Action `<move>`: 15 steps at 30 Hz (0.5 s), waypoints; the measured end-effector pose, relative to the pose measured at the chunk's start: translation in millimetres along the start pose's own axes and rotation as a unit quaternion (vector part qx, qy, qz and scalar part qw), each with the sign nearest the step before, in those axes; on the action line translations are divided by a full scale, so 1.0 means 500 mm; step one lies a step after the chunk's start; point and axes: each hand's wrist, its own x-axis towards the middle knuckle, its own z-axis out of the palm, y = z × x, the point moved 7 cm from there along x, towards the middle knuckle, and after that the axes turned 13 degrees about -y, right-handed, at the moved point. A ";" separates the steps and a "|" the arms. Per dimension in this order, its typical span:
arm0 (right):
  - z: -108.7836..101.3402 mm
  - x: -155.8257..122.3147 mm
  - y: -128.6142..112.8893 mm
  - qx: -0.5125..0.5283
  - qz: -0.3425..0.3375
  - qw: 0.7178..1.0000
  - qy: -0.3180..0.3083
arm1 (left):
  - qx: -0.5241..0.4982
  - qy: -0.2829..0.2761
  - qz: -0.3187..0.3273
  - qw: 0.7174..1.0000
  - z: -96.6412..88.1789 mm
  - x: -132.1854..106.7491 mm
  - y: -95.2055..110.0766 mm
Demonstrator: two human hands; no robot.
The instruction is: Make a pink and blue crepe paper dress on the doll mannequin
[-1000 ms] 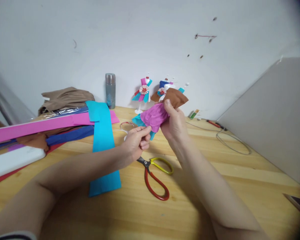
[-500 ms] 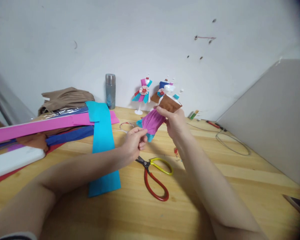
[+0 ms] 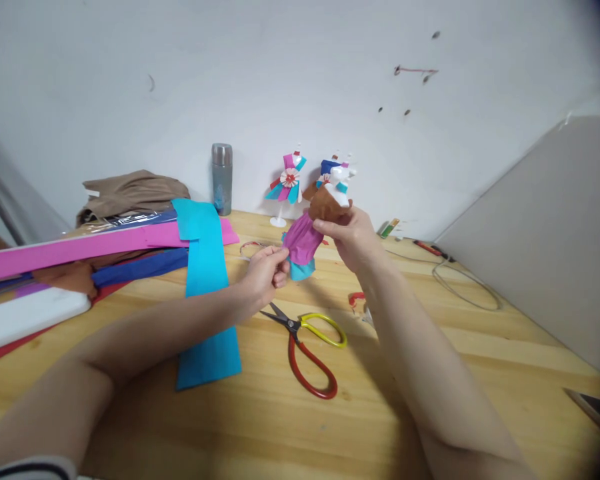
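Note:
My right hand (image 3: 353, 239) is closed round the brown upper part of a small paper dress (image 3: 305, 241), held up above the wooden table (image 3: 430, 373). The dress has a pleated magenta skirt with a cyan layer under it and a white top piece. My left hand (image 3: 264, 273) pinches the lower left edge of the magenta skirt with thumb and fingers. Below the hands, red and yellow scissors (image 3: 307, 347) lie open on the table.
A long cyan paper strip (image 3: 205, 287) lies over a stack of pink, blue, brown and white paper sheets (image 3: 70, 260) at the left. A grey flask (image 3: 221, 179) and two finished paper dresses on stands (image 3: 287, 185) are by the wall. A grey board (image 3: 545, 233) leans at the right, with a wire (image 3: 460, 287) before it.
My right hand has turned the dress more upright and drawn it slightly left; the skirt is now gathered narrower. My left hand has risen a little, still pinching the skirt.

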 end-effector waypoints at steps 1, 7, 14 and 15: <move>-0.005 0.001 0.000 -0.007 -0.008 1.000 0.011 | -0.008 0.007 -0.008 1.000 -0.003 0.000 -0.003; -0.024 0.004 0.007 -0.016 -0.011 0.998 0.057 | -0.038 -0.001 -0.061 0.997 0.010 -0.010 -0.013; -0.022 0.004 0.015 -0.006 0.000 0.998 0.057 | -0.047 -0.060 -0.101 0.992 0.025 -0.005 -0.015; -0.022 0.004 0.017 -0.004 0.002 0.998 0.057 | -0.047 -0.067 -0.101 0.992 0.025 -0.004 -0.015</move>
